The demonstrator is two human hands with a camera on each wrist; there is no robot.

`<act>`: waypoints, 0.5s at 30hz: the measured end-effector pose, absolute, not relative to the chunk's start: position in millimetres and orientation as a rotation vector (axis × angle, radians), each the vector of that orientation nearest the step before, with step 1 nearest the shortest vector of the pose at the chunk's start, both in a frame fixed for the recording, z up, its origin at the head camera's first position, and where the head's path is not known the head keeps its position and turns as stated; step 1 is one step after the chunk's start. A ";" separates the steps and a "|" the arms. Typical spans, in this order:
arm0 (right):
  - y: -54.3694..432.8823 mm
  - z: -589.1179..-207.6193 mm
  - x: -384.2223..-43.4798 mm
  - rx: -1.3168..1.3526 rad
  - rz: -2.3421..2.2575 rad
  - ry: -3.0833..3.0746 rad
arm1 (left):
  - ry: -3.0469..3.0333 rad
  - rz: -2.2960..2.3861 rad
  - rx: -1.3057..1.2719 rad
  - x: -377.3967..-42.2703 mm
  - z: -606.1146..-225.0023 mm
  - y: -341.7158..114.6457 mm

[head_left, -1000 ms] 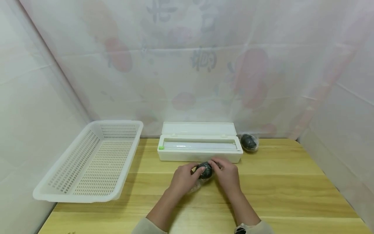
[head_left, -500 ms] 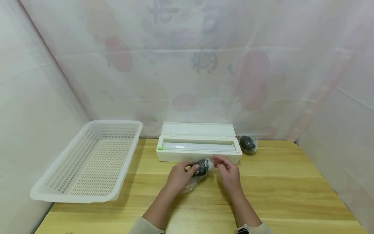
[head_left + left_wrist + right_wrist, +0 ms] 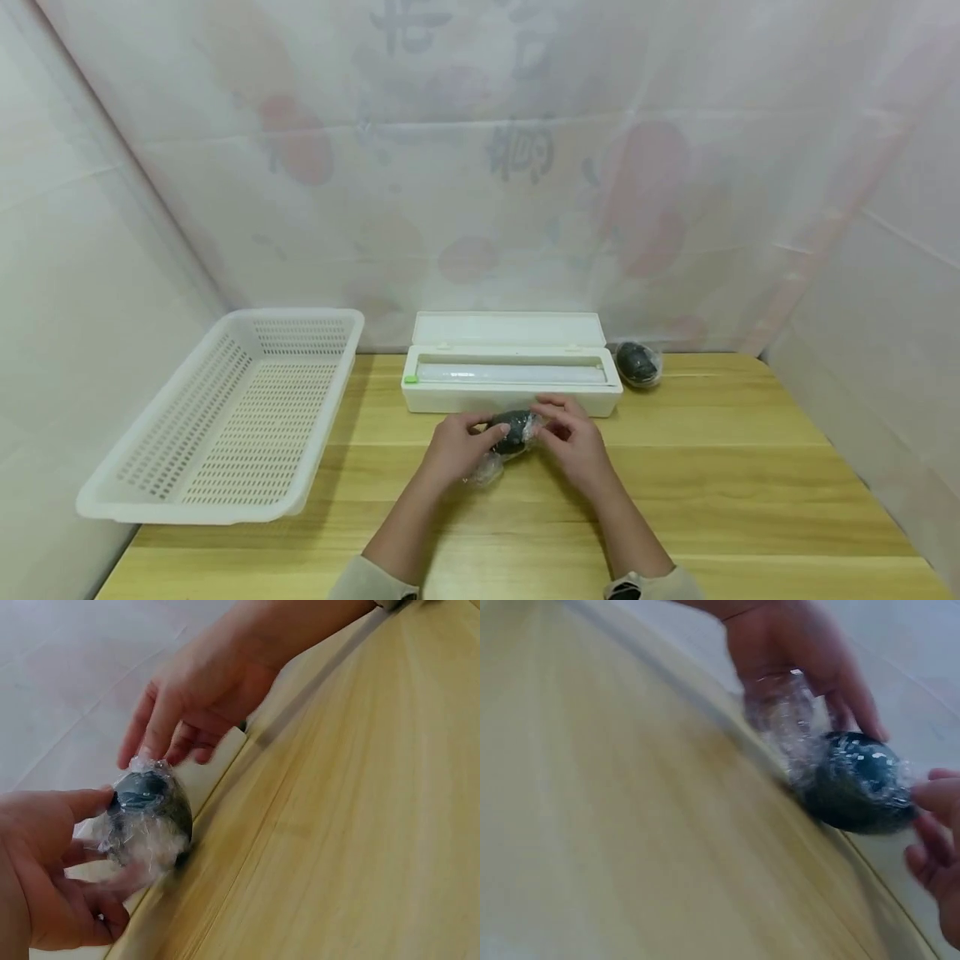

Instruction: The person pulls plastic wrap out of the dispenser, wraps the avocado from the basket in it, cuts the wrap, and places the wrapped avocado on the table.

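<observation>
A dark green avocado (image 3: pixel 512 432), loosely wrapped in clear cling film, is held just in front of the white film box. My left hand (image 3: pixel 456 450) grips it from the left, thumb on the near side. Loose film (image 3: pixel 486 469) bunches below that hand, and shows as a crumpled tail (image 3: pixel 784 712) in the right wrist view. At the avocado's right end my right hand (image 3: pixel 576 440) pinches the film with its fingertips. In the left wrist view the right hand (image 3: pixel 202 690) reaches down to the film at the avocado's end (image 3: pixel 146 791).
The white cling film box (image 3: pixel 513 402) stands at the back with its lid up and a film roll (image 3: pixel 510 374) inside. Another wrapped avocado (image 3: pixel 638 364) lies right of it. A white perforated basket (image 3: pixel 330 433) stands on the left of the wooden table (image 3: pixel 720 492).
The avocado has shifted slightly left with my left hand. My right hand drew back to the right, then came in again at the film on its right end.
</observation>
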State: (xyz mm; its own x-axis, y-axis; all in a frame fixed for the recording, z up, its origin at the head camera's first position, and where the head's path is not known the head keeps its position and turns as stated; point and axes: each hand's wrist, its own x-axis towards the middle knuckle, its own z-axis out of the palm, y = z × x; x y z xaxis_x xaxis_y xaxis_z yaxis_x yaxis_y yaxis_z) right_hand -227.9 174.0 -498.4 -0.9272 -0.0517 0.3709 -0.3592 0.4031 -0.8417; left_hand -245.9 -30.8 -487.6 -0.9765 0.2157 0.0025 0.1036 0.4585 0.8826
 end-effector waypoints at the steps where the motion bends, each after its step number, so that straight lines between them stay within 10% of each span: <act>1: 176.8 -503.0 -230.4 0.372 1.541 -2.403 | 2.579 1.557 0.285 -246.2 -487.5 -30.5; 15: 199.9 -510.8 -238.8 0.078 1.831 -2.485 | 2.234 1.720 0.412 -249.3 -491.8 -44.8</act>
State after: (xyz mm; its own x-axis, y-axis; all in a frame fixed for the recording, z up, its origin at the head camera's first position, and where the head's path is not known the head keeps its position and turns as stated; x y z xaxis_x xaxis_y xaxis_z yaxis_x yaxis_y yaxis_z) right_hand -238.8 199.9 -510.8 -0.9973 -0.0087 0.0735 -0.0728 0.2961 -0.9524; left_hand -249.3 -44.8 -491.8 -0.9166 0.3959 -0.0554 0.0476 0.2458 0.9682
